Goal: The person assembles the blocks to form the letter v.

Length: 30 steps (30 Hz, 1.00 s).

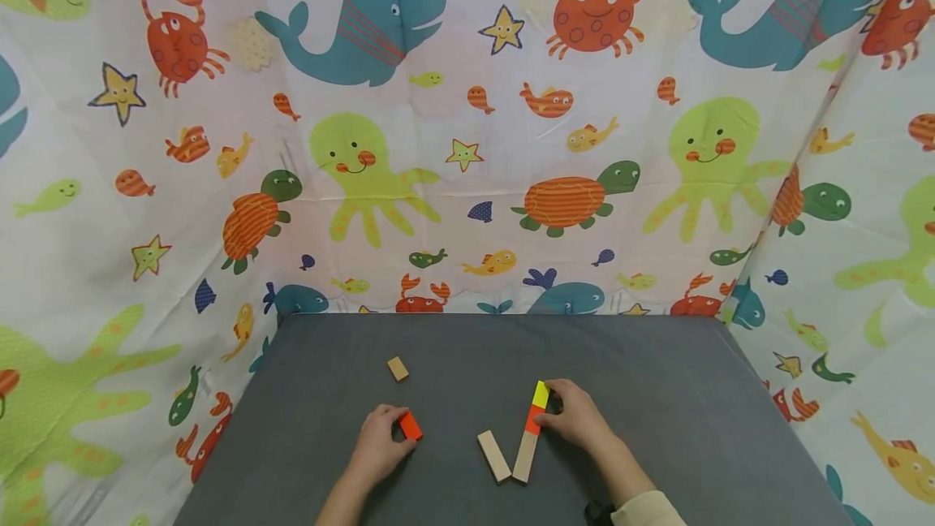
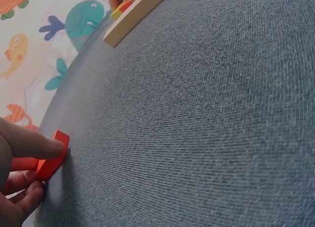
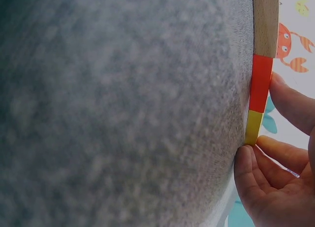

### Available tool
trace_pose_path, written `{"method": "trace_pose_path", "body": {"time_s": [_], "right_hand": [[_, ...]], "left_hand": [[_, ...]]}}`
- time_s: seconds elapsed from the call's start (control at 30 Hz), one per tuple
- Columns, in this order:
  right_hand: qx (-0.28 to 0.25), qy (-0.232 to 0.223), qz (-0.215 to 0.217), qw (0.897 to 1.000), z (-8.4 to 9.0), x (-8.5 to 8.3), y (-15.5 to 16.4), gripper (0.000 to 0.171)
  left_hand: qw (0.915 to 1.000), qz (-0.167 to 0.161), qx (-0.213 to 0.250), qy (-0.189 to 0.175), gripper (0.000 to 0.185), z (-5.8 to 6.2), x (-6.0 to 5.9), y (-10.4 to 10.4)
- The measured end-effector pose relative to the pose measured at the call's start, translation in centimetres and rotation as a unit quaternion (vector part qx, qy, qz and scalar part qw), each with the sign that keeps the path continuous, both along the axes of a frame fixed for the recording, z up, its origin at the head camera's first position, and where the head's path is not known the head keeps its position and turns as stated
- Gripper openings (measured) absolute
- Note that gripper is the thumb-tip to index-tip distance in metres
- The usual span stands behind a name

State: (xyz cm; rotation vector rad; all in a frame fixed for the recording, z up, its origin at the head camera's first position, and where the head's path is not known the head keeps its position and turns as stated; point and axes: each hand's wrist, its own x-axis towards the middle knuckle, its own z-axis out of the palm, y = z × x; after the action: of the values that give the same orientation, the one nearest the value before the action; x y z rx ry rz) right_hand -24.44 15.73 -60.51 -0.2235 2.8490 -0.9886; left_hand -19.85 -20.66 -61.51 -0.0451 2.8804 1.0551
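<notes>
My left hand (image 1: 380, 441) pinches a red block (image 1: 411, 426) between thumb and fingers, low over the grey cloth; in the left wrist view the red block (image 2: 53, 158) tilts up on its edge. To the right, a yellow block (image 1: 540, 393), an orange-red block (image 1: 534, 420) and a long plain wooden block (image 1: 524, 457) lie end to end in a line. My right hand (image 1: 580, 419) has its fingers at the yellow block's far end and its thumb against the orange-red block (image 3: 261, 83). A second long wooden block (image 1: 494, 456) slants beside the line, their near ends close together.
A small plain wooden block (image 1: 398, 368) lies farther back, beyond my left hand. The grey cloth (image 1: 657, 380) covers the table. Behind it and at the sides hangs a white curtain (image 1: 453, 112) printed with sea animals.
</notes>
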Motion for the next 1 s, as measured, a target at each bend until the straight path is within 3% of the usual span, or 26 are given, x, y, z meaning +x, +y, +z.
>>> {"method": "trace_pose_path", "body": {"time_s": [0.23, 0.43, 0.7, 1.0], "right_hand": [[-0.005, -0.003, -0.004, 1.0, -0.1, 0.0, -0.1, 0.068], [-0.005, 0.003, -0.003, 1.0, -0.1, 0.0, -0.1, 0.067], [-0.007, 0.007, -0.001, 1.0, -0.3, 0.1, 0.0, 0.067], [-0.005, 0.005, -0.005, 1.0, -0.2, 0.0, 0.1, 0.067]], "left_hand": [[0.9997, 0.021, 0.009, 0.009, 0.049, 0.6, 0.4, 0.6], [0.9974, 0.042, 0.031, 0.049, 0.049, 1.2, 0.6, 1.1], [0.9946, 0.038, 0.029, 0.092, 0.052, 1.3, 0.7, 1.7], [0.9929, 0.034, 0.04, 0.107, 0.051, 1.2, 0.7, 2.3]]}}
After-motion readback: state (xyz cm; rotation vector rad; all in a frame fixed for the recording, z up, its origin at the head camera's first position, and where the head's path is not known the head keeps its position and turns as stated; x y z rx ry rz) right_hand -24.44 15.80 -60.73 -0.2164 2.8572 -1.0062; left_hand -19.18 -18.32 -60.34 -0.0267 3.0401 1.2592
